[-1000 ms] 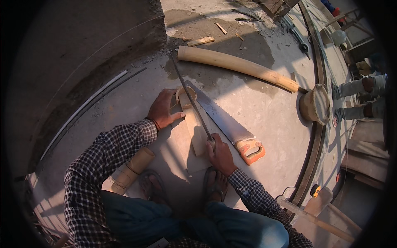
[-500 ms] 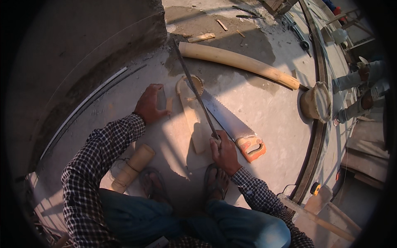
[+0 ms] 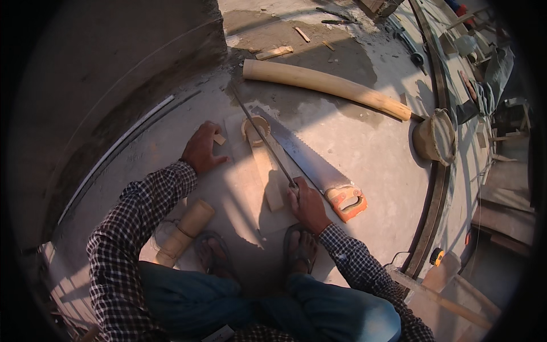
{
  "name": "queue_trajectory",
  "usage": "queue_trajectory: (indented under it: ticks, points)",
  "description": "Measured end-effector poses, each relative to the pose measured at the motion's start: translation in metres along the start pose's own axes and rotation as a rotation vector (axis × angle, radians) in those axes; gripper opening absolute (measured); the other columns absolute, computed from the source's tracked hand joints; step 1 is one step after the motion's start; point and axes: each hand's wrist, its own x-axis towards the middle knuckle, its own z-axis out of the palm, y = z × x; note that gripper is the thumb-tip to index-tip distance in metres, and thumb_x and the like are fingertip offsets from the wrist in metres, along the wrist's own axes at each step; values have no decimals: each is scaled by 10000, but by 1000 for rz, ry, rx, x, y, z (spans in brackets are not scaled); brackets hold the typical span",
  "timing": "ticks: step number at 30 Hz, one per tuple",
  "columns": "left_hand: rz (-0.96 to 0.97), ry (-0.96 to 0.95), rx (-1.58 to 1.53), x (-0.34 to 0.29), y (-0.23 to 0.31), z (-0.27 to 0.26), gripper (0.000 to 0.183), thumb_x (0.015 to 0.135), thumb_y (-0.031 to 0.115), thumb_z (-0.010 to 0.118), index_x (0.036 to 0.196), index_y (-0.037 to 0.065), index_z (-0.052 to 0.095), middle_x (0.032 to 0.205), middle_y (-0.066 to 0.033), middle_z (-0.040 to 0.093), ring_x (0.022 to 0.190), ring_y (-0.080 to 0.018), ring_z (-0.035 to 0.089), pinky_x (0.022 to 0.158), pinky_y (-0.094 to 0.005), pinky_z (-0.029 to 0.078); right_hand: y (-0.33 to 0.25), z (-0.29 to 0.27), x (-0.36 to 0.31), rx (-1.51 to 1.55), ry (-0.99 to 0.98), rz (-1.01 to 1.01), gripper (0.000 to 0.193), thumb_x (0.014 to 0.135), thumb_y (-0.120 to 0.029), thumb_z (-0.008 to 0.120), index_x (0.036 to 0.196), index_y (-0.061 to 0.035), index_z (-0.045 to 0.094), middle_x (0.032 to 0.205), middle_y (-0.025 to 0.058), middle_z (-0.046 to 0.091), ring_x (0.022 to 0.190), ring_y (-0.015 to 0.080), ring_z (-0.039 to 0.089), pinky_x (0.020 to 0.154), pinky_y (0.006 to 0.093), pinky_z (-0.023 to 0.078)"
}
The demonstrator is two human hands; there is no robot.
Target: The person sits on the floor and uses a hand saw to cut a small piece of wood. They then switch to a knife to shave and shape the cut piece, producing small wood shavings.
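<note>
On concrete floor (image 3: 393, 188), your right hand (image 3: 310, 205) grasps a thin tool (image 3: 277, 161); left hand (image 3: 202, 149) grip unclear. Ring (image 3: 247, 131) work seems underway, needing steadying.

Checked shirt sleeves (image 3: 122, 239) (dark with white lines) — blue-green trousers (image 3: 342, 308) — dark open sandals (image 3: 227, 251).

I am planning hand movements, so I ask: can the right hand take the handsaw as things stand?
Probably not at once: the right hand is near the handsaw handle, with nothing visible between, but its grip is closed around a thin metal tool it likely must set down first.
</note>
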Motion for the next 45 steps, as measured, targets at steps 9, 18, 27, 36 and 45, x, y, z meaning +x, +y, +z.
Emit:
queue_trajectory:
  ticks: [9, 18, 27, 36, 45]
  points:
    - [212, 95, 105, 4, 44, 6, 450, 831, 315, 832, 1120, 56, 604, 1025, -142, 651, 905, -357, 655, 799, -425, 547, -1, 7, -1, 52, 36, -2, 307, 986, -202, 633, 1220, -55, 499, 899, 249, 711, 782, 480, 683, 676, 554, 530]
    - [109, 71, 23, 17, 81, 23, 219, 903, 266, 748, 919, 58, 680, 845, -141, 679, 764, -336, 667, 690, -432, 546, -10, 4, 2, 35, -8, 68, 321, 990, -271, 604, 1185, -28, 526, 846, 273, 684, 811, 477, 679, 717, 567, 526]
    - [-224, 35, -158, -38, 29, 23, 231, 973, 242, 649, 1072, 35, 620, 876, -185, 694, 843, -384, 692, 758, -462, 546, -8, 6, 2, 54, 30, 41, 332, 988, -278, 606, 1190, -22, 545, 827, 265, 688, 795, 471, 684, 711, 561, 536]
    - [-344, 173, 33, 0, 11, 5, 496, 919, 389, 711, 1260, 59, 569, 1076, -137, 678, 959, -322, 690, 814, -441, 547, -8, 2, 0, 41, 0, 53, 321, 982, -212, 630, 1220, -44, 496, 904, 262, 708, 807, 476, 683, 703, 545, 537]
    - [-301, -11, 82, 37, 66, 11, 469, 862, 381, 744, 1167, 66, 579, 893, -147, 709, 840, -337, 711, 754, -458, 555, -16, 3, -10, 112, -73, 125, 322, 999, -230, 619, 1233, -40, 504, 962, 258, 718, 871, 471, 694, 751, 532, 547]
